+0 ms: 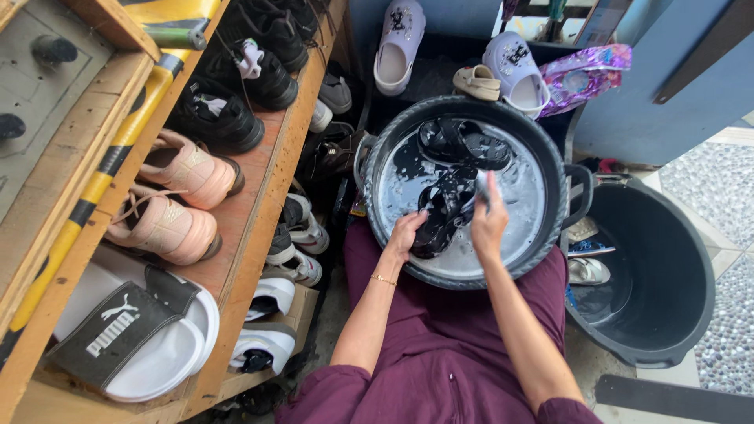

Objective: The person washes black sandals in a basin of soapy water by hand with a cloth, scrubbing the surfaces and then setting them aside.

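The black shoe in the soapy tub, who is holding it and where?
The left hand holds the black shoe at its near end. The right hand has its grip on a small brush over the shoe, in the tub.

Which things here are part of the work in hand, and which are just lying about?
In use: left hand holding the black sandal; right hand with a brush, barely visible; second black sandal; basin of water.

Lying about: pink sneakers; white slides; lilac clogs; black bucket.
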